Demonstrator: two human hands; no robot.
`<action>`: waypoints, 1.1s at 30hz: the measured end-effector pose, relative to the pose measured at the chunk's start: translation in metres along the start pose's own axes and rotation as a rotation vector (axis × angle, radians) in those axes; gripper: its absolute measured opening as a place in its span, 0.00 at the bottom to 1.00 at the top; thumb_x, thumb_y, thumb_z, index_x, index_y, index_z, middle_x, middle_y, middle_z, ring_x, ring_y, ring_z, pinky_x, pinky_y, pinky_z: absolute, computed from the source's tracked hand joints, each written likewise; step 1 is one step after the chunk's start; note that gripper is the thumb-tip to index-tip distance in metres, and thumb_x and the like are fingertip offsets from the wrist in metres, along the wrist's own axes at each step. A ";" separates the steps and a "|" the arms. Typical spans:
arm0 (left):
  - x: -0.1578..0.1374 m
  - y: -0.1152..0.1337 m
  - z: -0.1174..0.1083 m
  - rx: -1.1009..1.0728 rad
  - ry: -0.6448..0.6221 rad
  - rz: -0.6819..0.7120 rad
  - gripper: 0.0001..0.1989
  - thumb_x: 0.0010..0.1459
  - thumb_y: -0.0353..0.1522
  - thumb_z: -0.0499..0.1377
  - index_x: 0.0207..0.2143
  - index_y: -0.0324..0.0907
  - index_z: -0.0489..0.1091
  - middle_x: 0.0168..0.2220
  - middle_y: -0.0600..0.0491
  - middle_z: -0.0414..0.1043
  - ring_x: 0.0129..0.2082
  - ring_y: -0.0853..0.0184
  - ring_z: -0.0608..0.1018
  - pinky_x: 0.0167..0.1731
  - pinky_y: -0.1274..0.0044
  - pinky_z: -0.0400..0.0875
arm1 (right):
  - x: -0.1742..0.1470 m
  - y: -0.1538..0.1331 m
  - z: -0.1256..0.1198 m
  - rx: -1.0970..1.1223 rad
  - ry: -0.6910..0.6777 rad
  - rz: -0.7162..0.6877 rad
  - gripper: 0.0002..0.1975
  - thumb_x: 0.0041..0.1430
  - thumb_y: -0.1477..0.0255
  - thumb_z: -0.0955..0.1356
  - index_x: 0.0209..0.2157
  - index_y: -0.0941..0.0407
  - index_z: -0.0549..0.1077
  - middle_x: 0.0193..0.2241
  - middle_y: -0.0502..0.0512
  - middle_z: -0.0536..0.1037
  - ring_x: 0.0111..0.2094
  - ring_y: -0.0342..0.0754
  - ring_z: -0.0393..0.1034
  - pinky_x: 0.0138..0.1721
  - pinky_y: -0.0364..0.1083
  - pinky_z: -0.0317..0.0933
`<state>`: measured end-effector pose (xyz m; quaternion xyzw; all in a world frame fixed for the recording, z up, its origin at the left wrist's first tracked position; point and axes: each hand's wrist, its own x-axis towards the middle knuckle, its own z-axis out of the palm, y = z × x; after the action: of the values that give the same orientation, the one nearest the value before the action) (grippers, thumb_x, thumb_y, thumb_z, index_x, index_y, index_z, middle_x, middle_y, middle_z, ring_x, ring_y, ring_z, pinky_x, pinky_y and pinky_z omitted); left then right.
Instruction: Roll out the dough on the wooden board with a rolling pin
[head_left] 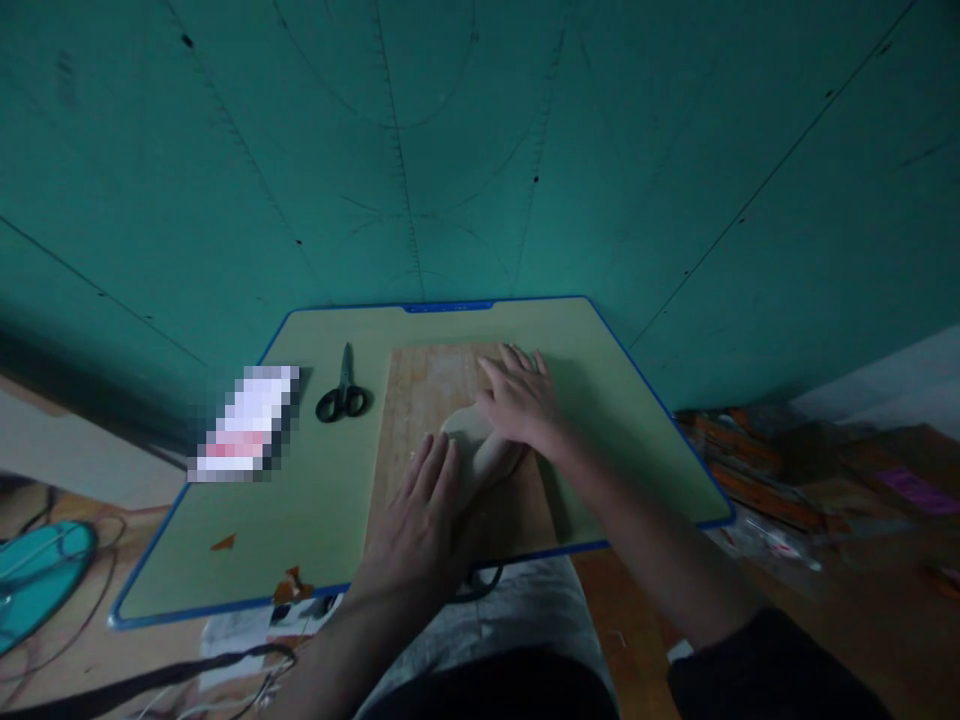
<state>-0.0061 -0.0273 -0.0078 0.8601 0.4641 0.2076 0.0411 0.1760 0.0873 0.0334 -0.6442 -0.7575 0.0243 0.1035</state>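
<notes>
A pale, smooth, dough-like piece (480,450) lies on a wooden board (427,375), with an edge or fold running along it. My left hand (420,505) rests at its near left side, fingers stretched forward and close together. At its far right end is my right hand (521,395), palm down with fingers spread toward the board's far edge. Both hands touch the piece, and neither grips it. Parts of it are hidden beneath them.
Under the board is a light green, blue-edged table (315,520). Left of the board lie black-handled scissors (343,397) and a blurred-out flat object (247,425). A dark green wall (480,180) rises behind. Cables (225,670) hang at the lower left.
</notes>
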 end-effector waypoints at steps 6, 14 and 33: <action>0.000 0.015 0.001 0.083 0.078 0.038 0.36 0.66 0.37 0.54 0.70 0.32 0.44 0.68 0.32 0.55 0.70 0.46 0.54 0.60 0.55 0.67 | -0.023 0.016 0.000 0.021 0.048 -0.052 0.27 0.63 0.69 0.62 0.63 0.57 0.67 0.67 0.63 0.61 0.68 0.60 0.50 0.67 0.62 0.39; -0.006 0.053 0.002 0.166 0.099 0.025 0.28 0.65 0.32 0.53 0.65 0.30 0.57 0.66 0.34 0.60 0.68 0.47 0.60 0.57 0.60 0.71 | -0.055 0.042 0.008 0.051 0.160 -0.140 0.27 0.60 0.73 0.61 0.61 0.62 0.69 0.64 0.67 0.63 0.65 0.62 0.54 0.65 0.60 0.49; -0.011 0.019 0.010 -0.197 0.051 0.005 0.27 0.66 0.26 0.50 0.66 0.44 0.57 0.62 0.43 0.68 0.63 0.59 0.69 0.54 0.68 0.76 | -0.072 0.064 0.015 0.577 0.381 -0.056 0.25 0.69 0.63 0.58 0.63 0.55 0.60 0.63 0.66 0.63 0.67 0.55 0.54 0.66 0.61 0.50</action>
<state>0.0071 -0.0454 -0.0149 0.8475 0.4402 0.2741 0.1130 0.2458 0.0286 -0.0016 -0.5604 -0.7037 0.1140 0.4215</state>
